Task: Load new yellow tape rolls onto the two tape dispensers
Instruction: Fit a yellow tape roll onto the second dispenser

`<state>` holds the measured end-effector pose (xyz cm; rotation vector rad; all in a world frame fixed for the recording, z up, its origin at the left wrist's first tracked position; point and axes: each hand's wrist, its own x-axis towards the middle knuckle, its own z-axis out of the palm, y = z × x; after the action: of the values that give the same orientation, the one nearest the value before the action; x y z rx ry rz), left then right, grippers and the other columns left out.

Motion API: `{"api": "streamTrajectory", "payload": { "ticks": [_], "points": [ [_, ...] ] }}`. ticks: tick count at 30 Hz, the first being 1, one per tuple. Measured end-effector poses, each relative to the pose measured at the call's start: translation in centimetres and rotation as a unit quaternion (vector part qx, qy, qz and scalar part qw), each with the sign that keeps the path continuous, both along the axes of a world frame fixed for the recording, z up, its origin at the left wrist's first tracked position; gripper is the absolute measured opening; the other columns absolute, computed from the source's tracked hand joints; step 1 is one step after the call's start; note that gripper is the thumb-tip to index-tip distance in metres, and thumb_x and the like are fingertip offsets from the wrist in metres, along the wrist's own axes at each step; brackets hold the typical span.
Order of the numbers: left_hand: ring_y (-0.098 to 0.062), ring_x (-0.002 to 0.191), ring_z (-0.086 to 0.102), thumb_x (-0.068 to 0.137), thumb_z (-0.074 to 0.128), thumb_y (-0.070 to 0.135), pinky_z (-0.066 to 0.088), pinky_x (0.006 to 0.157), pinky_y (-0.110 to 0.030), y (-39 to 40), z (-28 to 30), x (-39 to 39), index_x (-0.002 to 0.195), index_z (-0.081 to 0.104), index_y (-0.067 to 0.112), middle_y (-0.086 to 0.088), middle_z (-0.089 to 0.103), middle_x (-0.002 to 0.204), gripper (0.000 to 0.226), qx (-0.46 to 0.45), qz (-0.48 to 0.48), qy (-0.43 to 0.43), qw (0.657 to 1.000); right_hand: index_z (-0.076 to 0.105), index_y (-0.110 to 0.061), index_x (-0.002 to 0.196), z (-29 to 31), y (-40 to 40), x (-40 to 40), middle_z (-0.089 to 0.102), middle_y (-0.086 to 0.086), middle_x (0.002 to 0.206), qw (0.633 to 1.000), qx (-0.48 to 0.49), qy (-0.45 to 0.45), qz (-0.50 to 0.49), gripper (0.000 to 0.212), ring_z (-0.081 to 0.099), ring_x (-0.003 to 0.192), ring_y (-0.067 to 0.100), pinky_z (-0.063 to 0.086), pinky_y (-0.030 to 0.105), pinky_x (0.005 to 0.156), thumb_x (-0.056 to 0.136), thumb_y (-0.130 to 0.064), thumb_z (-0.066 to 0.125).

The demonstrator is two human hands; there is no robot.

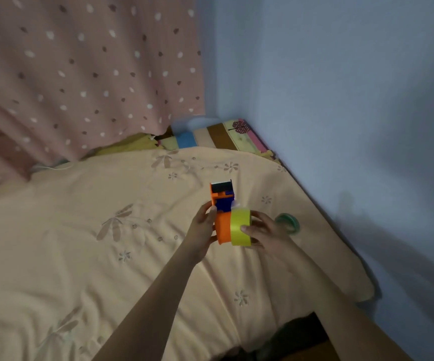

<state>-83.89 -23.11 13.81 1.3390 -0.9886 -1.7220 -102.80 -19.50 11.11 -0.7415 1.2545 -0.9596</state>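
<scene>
An orange and blue tape dispenser (222, 204) is held above the bed, its black front end pointing away from me. My left hand (203, 226) grips its orange side. A yellow tape roll (240, 227) sits against the dispenser's right side, and my right hand (262, 229) holds the roll with thumb on its face. Whether the roll is seated on the hub is hidden. Only one dispenser is in view.
A green-rimmed empty tape ring (287, 223) lies on the peach bedspread (106, 256) just right of my right hand. A blue wall (341, 100) runs along the bed's right edge. A pink dotted curtain (80, 74) hangs at the back left, a striped pillow (218, 136) behind.
</scene>
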Motion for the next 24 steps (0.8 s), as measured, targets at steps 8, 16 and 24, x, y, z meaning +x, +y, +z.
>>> {"api": "streamTrajectory", "payload": {
  "ticks": [8, 16, 24],
  "points": [
    [-0.023, 0.120, 0.064, 0.103, 0.042, 0.051, 0.057, 0.086, -0.039, 2.5, -1.2, 5.2, 0.134, 0.059, 0.039, 0.008, 0.071, 0.125, 0.038, 0.024, 0.040, 0.022, 0.999, 0.061, -0.041, 0.112, -0.1, 0.4, 5.4, 0.061, -0.001, 0.128, 0.999, 0.009, -0.020, 0.042, 0.046, 0.065, 0.115, 0.025, 0.063, 0.038, 0.081, 0.076, -0.027, 0.086],
    [-0.018, 0.132, 0.057, 0.090, 0.050, 0.069, 0.051, 0.104, -0.040, 3.9, -0.2, 10.4, 0.146, 0.041, 0.045, 0.008, 0.057, 0.145, 0.062, 0.008, -0.049, 0.030, 0.998, 0.055, -0.024, 0.135, 1.4, 0.3, 10.3, 0.062, 0.007, 0.132, 0.995, 0.001, 0.026, 0.098, 0.062, 0.069, 0.113, 0.029, 0.060, 0.047, 0.091, 0.080, -0.029, 0.083],
    [-0.027, 0.128, 0.056, 0.080, 0.080, 0.004, 0.057, 0.096, -0.042, 6.4, 0.6, 19.1, 0.150, 0.021, 0.041, -0.004, 0.049, 0.144, 0.099, -0.042, -0.114, 0.007, 0.993, 0.056, -0.035, 0.135, 3.2, 1.3, 17.7, 0.062, -0.005, 0.131, 0.980, -0.028, 0.077, 0.182, 0.070, 0.068, 0.114, 0.018, 0.062, 0.042, 0.088, 0.072, -0.042, 0.086]
  ]
}}
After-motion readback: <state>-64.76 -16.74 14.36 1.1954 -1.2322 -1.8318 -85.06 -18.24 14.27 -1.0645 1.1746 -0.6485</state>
